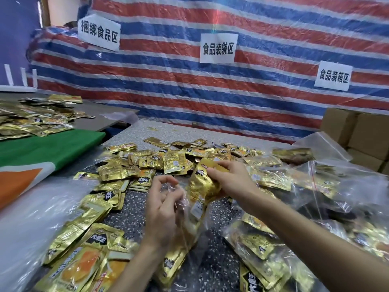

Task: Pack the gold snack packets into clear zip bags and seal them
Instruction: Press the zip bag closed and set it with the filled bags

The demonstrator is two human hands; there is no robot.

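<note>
The job is mid-way, by the look of it. The right hand (229, 178) has its fingers curled round a bundle of gold snack packets (202, 184) and holds it at the mouth of a clear zip bag (203, 226), with the lower part of the bundle already inside the film. The left hand (162, 205) has its fingers bent, and its fingertips seem to pinch the thin edge of the bag to keep it open; the film is too clear to be sure just where they grip. The bag hangs between the two hands above the speckled worktop (212, 262), unsealed.

What looks done: on the right lie filled bags (315, 180) with gold packets inside, one showing a red zip line, and another filled bag (263, 247) lies near the right forearm. Whether every one is pressed shut I cannot tell.

What is left is plenty — a heap of loose gold packets (168, 159) lies beyond the hands, more loose packets (88, 239) lie at the lower left, and a further pile (31, 116) sits on a second table to the left. I judge this bag needs the bundle pushed fully in, then its zip closed, and many more bags after it. Cardboard boxes (357, 133) stand at the right against a striped tarp (210, 98).
</note>
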